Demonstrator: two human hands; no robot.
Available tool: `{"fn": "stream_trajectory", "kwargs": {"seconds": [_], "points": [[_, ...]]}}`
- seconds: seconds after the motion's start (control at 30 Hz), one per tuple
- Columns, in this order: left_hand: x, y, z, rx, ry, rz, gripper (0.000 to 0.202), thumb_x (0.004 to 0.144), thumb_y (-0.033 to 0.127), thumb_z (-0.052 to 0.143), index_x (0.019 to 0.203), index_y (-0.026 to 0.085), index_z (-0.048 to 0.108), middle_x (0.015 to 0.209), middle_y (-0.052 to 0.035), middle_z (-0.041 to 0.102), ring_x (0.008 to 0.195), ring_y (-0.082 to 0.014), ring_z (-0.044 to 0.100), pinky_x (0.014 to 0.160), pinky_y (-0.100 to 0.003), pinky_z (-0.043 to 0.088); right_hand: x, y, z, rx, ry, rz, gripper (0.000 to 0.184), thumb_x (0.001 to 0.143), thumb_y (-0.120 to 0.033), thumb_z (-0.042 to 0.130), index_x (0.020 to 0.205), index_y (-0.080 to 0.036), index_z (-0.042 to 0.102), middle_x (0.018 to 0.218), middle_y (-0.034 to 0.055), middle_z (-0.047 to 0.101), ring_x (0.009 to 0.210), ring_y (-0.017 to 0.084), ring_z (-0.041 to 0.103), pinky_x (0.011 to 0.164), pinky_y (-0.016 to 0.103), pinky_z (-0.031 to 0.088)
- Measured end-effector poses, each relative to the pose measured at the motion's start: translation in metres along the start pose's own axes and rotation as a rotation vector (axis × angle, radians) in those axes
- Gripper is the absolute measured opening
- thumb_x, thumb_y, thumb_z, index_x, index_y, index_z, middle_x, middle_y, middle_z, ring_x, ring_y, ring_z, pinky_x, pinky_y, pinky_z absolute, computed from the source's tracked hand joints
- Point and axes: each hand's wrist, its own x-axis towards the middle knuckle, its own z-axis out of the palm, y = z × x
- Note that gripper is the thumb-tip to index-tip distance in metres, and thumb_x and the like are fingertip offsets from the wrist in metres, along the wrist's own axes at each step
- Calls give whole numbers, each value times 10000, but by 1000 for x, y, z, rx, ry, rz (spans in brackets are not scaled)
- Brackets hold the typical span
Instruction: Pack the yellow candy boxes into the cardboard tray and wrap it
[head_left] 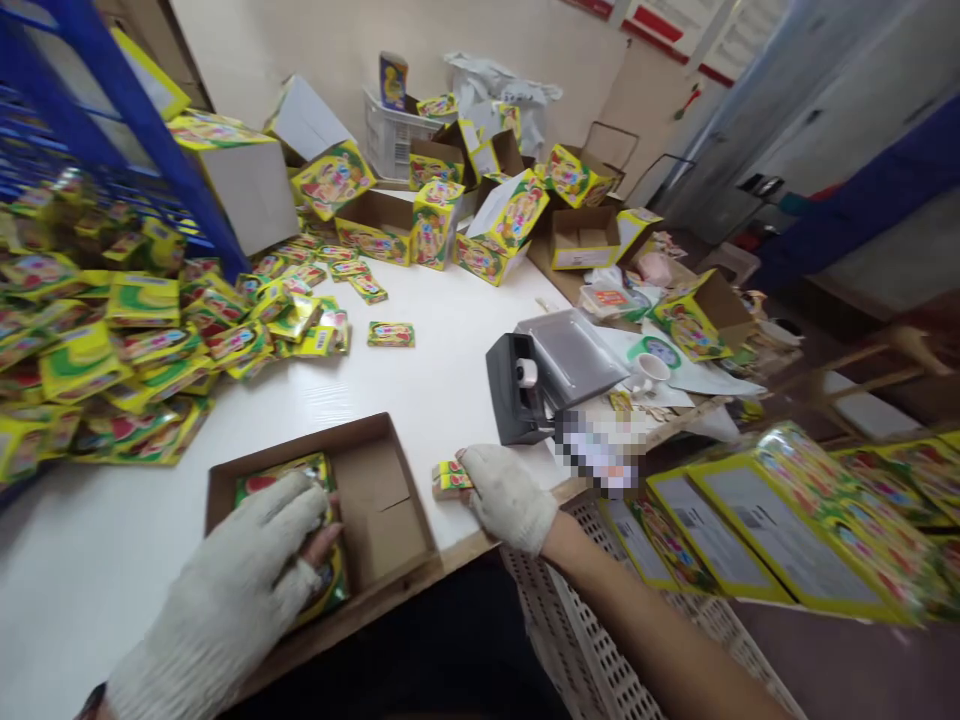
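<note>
My left hand, in a white knit glove, reaches into an open brown cardboard tray box at the table's front edge. Its fingers are curled over small yellow-green printed boxes in the tray's left side; the palm hides part of them. The right side of the tray shows bare cardboard. To the right of the tray, my gloved right hand grips small yellow boxes with red fruit pictures, at the white tabletop. A single small box lies flat farther back.
A large heap of small yellow boxes covers the left, beside a blue rack. Open display cartons line the back. A black tape dispenser and a cup stand right. Packed cartons sit over a white crate.
</note>
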Motion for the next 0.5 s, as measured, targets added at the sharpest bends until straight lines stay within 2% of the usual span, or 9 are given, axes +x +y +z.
{"fn": "stream_trajectory", "kwargs": {"seconds": [0.07,0.13,0.2,0.27,0.3,0.37,0.4,0.5], "points": [[-7,11,-8,7,-118,63,228,926,347,425,889,269,636,972,-43,665,928,-238,620,853,-393,530,1,7,1,48,-15,-25,203,824,-125,603,1026,-141,593,1036,121,637,981,236,575,889,350,439],[-14,24,-12,32,-257,97,213,922,350,457,885,261,648,973,-37,675,912,-234,617,889,-417,523,5,12,-9,112,-22,-41,132,828,-170,634,955,-142,611,985,108,638,933,223,581,867,342,454],[-23,35,-13,89,-344,71,188,905,344,497,921,246,657,1058,-46,680,983,-262,605,965,-482,485,12,9,-32,203,21,-62,150,831,-264,664,922,-151,626,954,91,635,895,212,585,850,338,466],[-30,42,-14,132,-397,25,190,893,323,523,993,234,659,1160,-55,664,1065,-284,582,1016,-515,449,21,-6,-62,322,57,-108,200,827,-299,662,976,-167,638,981,73,641,888,198,594,832,324,475],[-34,45,-15,142,-421,7,210,893,317,527,1034,228,656,1201,-61,651,1092,-289,574,1023,-516,446,27,-17,-76,381,28,-149,236,830,-288,648,1039,-179,638,1013,62,648,890,188,602,821,311,478],[-39,47,-17,156,-479,-42,240,900,328,524,1064,214,657,1200,-80,651,1084,-298,585,980,-514,479,41,-45,-95,439,-85,-245,336,807,-259,651,1137,-201,625,1046,40,664,879,175,615,783,286,479],[-41,47,-18,165,-511,-80,243,903,342,521,1045,207,665,1160,-89,665,1055,-306,600,938,-516,503,49,-60,-98,408,-184,-306,346,786,-259,670,1126,-205,637,1014,28,675,846,170,617,745,272,475],[-47,46,-18,188,-550,-169,244,886,373,553,979,191,687,1088,-113,687,1008,-335,627,848,-523,540,74,-98,-82,133,-523,-458,213,674,-240,764,870,-193,698,776,-2,668,670,152,589,604,246,428]]}}
